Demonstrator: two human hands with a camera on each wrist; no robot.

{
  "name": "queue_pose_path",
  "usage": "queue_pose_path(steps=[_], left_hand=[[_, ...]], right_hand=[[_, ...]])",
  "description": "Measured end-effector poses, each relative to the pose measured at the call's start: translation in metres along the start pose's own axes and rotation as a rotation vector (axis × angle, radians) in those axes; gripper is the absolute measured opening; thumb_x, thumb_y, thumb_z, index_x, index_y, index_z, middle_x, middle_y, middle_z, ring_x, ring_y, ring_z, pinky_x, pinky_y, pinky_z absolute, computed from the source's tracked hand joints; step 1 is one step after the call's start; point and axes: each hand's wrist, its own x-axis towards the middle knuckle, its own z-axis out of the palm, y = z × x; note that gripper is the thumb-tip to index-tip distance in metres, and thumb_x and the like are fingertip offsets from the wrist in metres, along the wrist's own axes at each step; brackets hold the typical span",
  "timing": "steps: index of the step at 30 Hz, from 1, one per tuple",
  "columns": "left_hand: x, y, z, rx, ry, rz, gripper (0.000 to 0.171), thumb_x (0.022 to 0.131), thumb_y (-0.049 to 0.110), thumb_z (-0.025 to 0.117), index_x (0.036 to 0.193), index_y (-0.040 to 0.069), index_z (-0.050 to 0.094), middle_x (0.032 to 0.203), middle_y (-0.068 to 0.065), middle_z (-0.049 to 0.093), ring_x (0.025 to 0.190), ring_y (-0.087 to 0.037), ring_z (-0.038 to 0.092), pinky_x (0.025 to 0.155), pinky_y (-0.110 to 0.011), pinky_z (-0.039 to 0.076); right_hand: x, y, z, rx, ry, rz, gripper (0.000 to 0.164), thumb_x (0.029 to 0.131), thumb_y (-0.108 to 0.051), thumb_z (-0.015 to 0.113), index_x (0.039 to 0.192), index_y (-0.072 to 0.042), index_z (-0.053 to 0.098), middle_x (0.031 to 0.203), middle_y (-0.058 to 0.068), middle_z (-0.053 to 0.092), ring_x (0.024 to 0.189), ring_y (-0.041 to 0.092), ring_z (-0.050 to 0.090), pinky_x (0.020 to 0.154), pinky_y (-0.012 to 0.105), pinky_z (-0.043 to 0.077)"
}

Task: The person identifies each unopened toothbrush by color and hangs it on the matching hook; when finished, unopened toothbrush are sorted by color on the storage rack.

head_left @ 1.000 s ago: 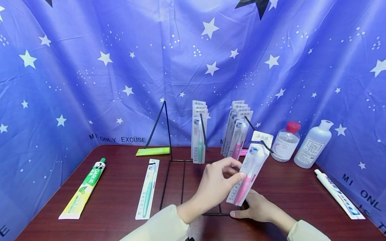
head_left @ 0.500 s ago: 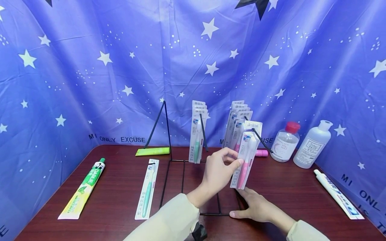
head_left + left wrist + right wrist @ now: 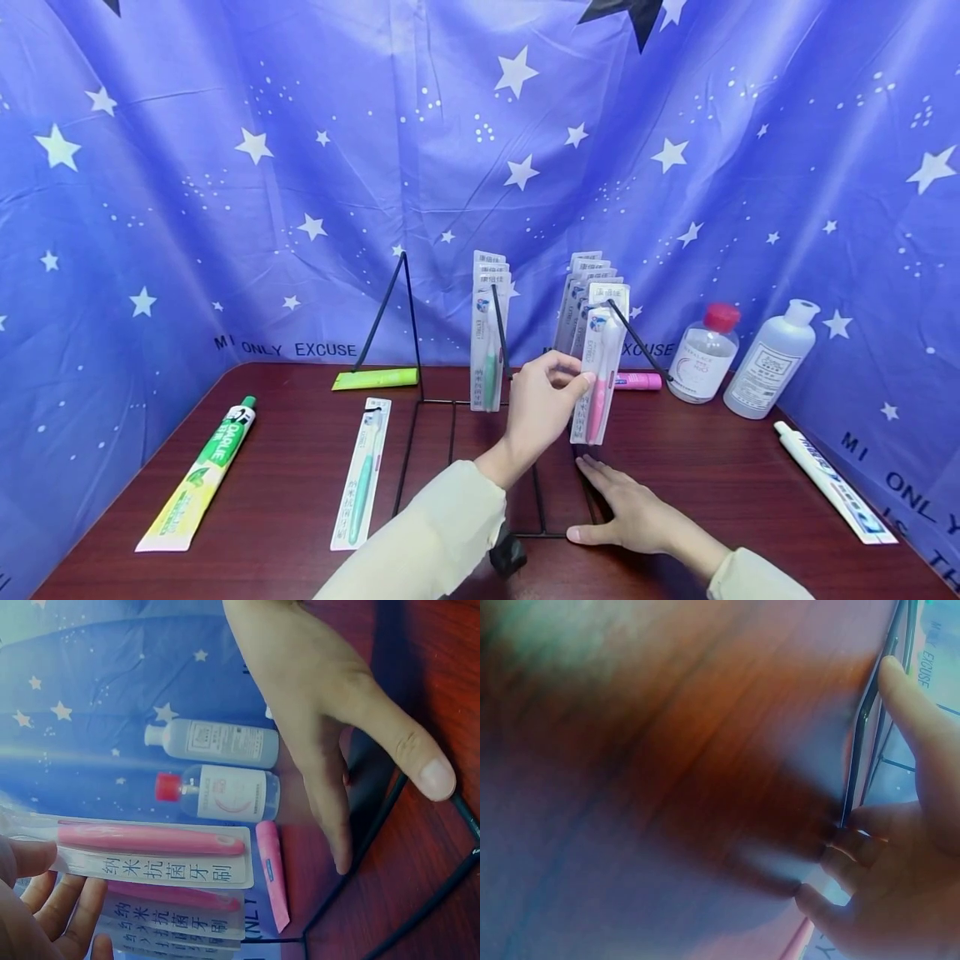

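Observation:
My left hand (image 3: 538,412) pinches a packaged pink toothbrush (image 3: 602,367) by its left edge, between thumb and fingers. The pack hangs at the right hook of a black wire rack (image 3: 406,467), its header hole around the rod. Several more packaged pink toothbrushes (image 3: 172,919) hang behind it. Packs with green toothbrushes (image 3: 487,350) fill part of the middle hook. With fingers spread, my right hand (image 3: 637,510) rests on the rack's base at its front right corner. In the right wrist view its thumb (image 3: 907,697) lies against the black bar.
A packaged green toothbrush (image 3: 362,479) and a Darlie toothpaste tube (image 3: 201,483) lie left of the rack. Rightward stand a red-capped bottle (image 3: 703,362) and a white bottle (image 3: 770,362), with a white tube (image 3: 834,483) nearer. Yellow-green (image 3: 375,379) and pink (image 3: 637,382) tubes lie behind.
My left hand has moved the pink toothbrush pack back along the right hook, away from the rod's front end toward the other packs. The right hand stays at the rack's base.

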Motion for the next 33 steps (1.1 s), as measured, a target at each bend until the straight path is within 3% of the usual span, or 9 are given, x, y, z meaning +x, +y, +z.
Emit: queue_pose_path(steps=[10,19,27,33], left_hand=[[0.009,-0.003,-0.003,-0.03,0.014,-0.057,0.009,0.08,0.018,0.07,0.085,0.012,0.067,0.069,0.005,0.066,0.063,-0.003,0.058,0.055,-0.021,0.045],[0.014,-0.006,-0.001,-0.051,0.046,-0.064,0.009,0.079,0.017,0.07,0.084,0.011,0.067,0.069,0.003,0.066,0.064,-0.002,0.058,0.055,-0.02,0.046],[0.01,-0.01,-0.003,0.044,0.024,-0.06,0.01,0.079,0.024,0.071,0.084,0.016,0.067,0.07,0.009,0.066,0.067,-0.001,0.058,0.057,-0.02,0.045],[-0.002,-0.016,-0.017,0.099,0.0,-0.026,0.015,0.078,0.022,0.071,0.09,0.014,0.067,0.077,0.004,0.068,0.069,-0.003,0.062,0.063,-0.018,0.048]], right_hand=[[0.001,0.001,0.002,-0.005,0.005,-0.003,0.094,0.073,-0.057,0.065,0.136,0.005,0.035,0.137,0.027,0.034,0.123,0.044,0.033,0.093,0.059,0.032],[0.0,0.0,0.002,0.017,-0.005,0.018,0.095,0.072,-0.059,0.064,0.137,0.004,0.034,0.139,0.025,0.033,0.125,0.043,0.031,0.094,0.059,0.03],[0.0,0.0,0.002,0.008,0.014,0.013,0.094,0.072,-0.058,0.065,0.136,0.004,0.035,0.138,0.025,0.034,0.124,0.043,0.033,0.094,0.059,0.031],[0.0,0.0,0.002,-0.006,0.02,0.002,0.094,0.072,-0.057,0.066,0.136,0.004,0.035,0.137,0.026,0.035,0.122,0.044,0.034,0.093,0.059,0.032]])
